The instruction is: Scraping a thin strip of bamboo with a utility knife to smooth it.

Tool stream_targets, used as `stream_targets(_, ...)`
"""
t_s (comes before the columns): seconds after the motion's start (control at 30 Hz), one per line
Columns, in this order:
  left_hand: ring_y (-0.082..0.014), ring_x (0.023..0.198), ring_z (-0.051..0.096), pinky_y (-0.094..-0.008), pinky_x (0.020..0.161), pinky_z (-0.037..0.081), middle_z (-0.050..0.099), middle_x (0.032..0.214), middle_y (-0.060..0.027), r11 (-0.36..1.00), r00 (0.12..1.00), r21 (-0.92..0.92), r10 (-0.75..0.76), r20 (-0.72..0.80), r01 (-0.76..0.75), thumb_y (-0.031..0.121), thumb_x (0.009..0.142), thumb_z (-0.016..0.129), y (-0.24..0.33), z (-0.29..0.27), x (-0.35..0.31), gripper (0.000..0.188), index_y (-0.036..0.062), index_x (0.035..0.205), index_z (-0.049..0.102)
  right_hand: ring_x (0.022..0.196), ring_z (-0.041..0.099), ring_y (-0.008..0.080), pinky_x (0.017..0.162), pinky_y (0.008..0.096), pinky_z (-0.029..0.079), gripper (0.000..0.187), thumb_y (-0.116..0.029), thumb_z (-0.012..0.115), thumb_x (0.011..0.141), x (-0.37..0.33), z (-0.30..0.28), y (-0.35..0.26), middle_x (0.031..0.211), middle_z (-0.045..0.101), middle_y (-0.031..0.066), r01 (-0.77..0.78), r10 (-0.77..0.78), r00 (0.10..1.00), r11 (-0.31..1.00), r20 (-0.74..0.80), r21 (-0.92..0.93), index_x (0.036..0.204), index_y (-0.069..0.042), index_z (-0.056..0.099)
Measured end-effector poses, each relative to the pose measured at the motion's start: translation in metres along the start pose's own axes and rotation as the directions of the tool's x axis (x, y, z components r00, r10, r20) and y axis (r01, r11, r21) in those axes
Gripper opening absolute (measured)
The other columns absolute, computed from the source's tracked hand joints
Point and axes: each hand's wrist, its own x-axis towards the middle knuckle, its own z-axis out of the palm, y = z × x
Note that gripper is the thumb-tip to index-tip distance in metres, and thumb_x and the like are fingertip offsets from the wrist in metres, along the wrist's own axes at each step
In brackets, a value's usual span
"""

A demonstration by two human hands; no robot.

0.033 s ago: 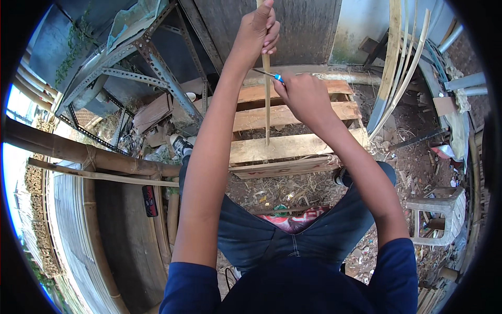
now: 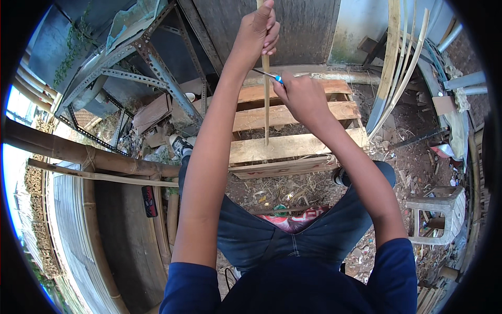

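My left hand [image 2: 260, 30] is closed around the upper part of a long bamboo strip [image 2: 267, 112] that stands nearly upright. The strip's lower end rests on the front plank of a low wooden slatted crate [image 2: 298, 149]. In my right hand [image 2: 305, 100], closed, is a knife [image 2: 277, 78] with a blue and white band by the handle. Its thin dark blade reaches leftward and crosses the strip just below my left hand. My right fingers hide most of the handle, and the blade's exact contact with the strip is too small to tell.
On the left stand a perforated metal frame [image 2: 157, 68] and a bamboo bench [image 2: 97, 235], with a phone-like dark and red object [image 2: 149, 201] on it. Tall bamboo strips [image 2: 402, 68] lean at the right, above a grey plastic stool [image 2: 439, 217]. Shavings and litter cover the ground.
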Motion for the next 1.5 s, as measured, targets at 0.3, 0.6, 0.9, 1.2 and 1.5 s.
stream_targets(0.3, -0.0061, 0.038, 0.029, -0.0209, 0.042, 0.033, 0.029, 0.049, 0.0030, 1.000, 1.000, 0.019, 0.012, -0.003, -0.012, 0.065, 0.092, 0.043, -0.005, 0.007, -0.002, 0.057, 0.0131, 0.071, 0.033, 0.053, 0.063, 0.0328, 0.047, 0.0419, 0.050, 0.033, -0.034, 0.055, 0.094, -0.006, -0.003, -0.002, 0.056, 0.060, 0.0137, 0.045, -0.044, 0.998, 0.999, 0.043, -0.024, 0.078, -0.005, 0.059)
stream_targets(0.6, -0.0056, 0.037, 0.031, -0.0203, 0.041, 0.034, 0.030, 0.049, 0.0034, 0.998, 1.000, 0.056, 0.028, -0.003, -0.028, 0.064, 0.093, 0.042, -0.003, 0.011, 0.000, 0.057, 0.0133, 0.069, 0.033, 0.057, 0.066, 0.0316, 0.053, 0.0421, 0.053, 0.031, -0.034, 0.057, 0.091, -0.113, 0.128, 0.005, 0.058, 0.062, 0.0119, -0.022, 0.010, 0.981, 0.998, 0.194, 0.058, 0.076, -0.006, 0.061)
stream_targets(0.9, -0.0059, 0.035, 0.028, -0.0200, 0.039, 0.031, 0.029, 0.047, 0.0039, 0.999, 0.999, -0.038, 0.029, -0.031, -0.030, 0.064, 0.094, 0.040, 0.007, -0.008, -0.018, 0.056, 0.0145, 0.068, 0.032, 0.055, 0.065, 0.0286, 0.051, 0.0406, 0.052, 0.030, -0.034, 0.057, 0.090, -0.107, 0.113, 0.009, 0.059, 0.063, 0.0103, 0.021, -0.028, 0.977, 0.999, 0.213, 0.035, 0.076, -0.008, 0.062)
stream_targets(1.2, -0.0054, 0.037, 0.026, -0.0188, 0.039, 0.028, 0.027, 0.048, 0.0038, 0.995, 0.998, -0.085, 0.043, -0.054, -0.047, 0.060, 0.097, 0.039, 0.008, -0.021, -0.018, 0.053, 0.0151, 0.069, 0.033, 0.051, 0.063, 0.0309, 0.049, 0.0420, 0.051, 0.029, -0.034, 0.057, 0.091, -0.060, 0.092, -0.007, 0.055, 0.060, 0.0105, 0.033, -0.038, 0.999, 0.986, 0.031, 0.161, 0.077, -0.008, 0.060)
stream_targets(1.5, -0.0057, 0.035, 0.025, -0.0197, 0.038, 0.029, 0.026, 0.046, 0.0036, 0.989, 0.999, -0.143, 0.014, -0.045, -0.021, 0.063, 0.094, 0.043, 0.012, -0.028, -0.028, 0.057, 0.0143, 0.066, 0.032, 0.050, 0.064, 0.0281, 0.046, 0.0404, 0.050, 0.026, -0.033, 0.057, 0.089, -0.106, 0.136, 0.006, 0.058, 0.062, 0.0102, 0.062, -0.085, 0.975, 0.991, 0.203, 0.119, 0.078, -0.010, 0.063)
